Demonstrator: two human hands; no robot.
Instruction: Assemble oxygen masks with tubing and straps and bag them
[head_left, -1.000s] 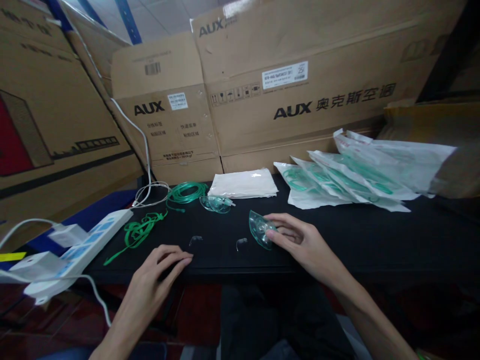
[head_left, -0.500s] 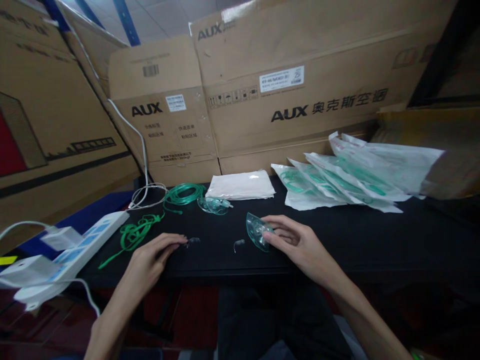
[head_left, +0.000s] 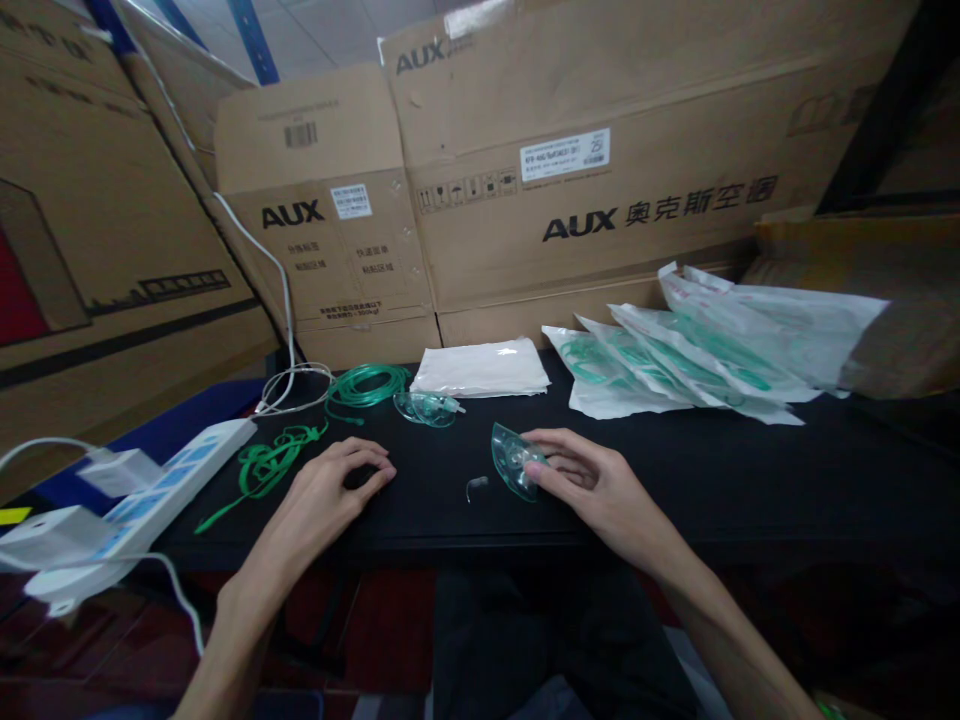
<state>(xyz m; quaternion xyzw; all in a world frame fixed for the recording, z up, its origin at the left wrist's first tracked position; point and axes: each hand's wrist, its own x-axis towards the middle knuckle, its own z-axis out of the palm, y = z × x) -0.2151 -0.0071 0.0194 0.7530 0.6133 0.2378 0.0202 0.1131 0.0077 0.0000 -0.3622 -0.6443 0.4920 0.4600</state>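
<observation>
My right hand point(head_left: 581, 480) grips a clear green oxygen mask point(head_left: 512, 460) by its side, thumb in front, just above the black table. Left of the mask a small clear strip point(head_left: 477, 484) with a thin wire-like end lies loose on the table. My left hand point(head_left: 349, 482) rests low over the table, fingers curled and thumb tip close to the fingertips. Whatever is between them is hidden or too small to make out. Behind the hands lie another small clear mask-like part point(head_left: 429, 409) with a pale tip and a coil of green tubing point(head_left: 367, 388).
A tangled green elastic cord point(head_left: 277, 458) lies left of my left hand, beside a white power strip point(head_left: 161, 505) with plugs and cables. A white packet stack point(head_left: 481, 370) stands at the back. Several sealed pouches point(head_left: 675, 360) lie back right, before large cardboard boxes point(head_left: 600, 250).
My left hand has shifted slightly up and right, its fingers curling inward. The small clear piece at its fingertips no longer shows on the table. My right hand and the mask stay put.
</observation>
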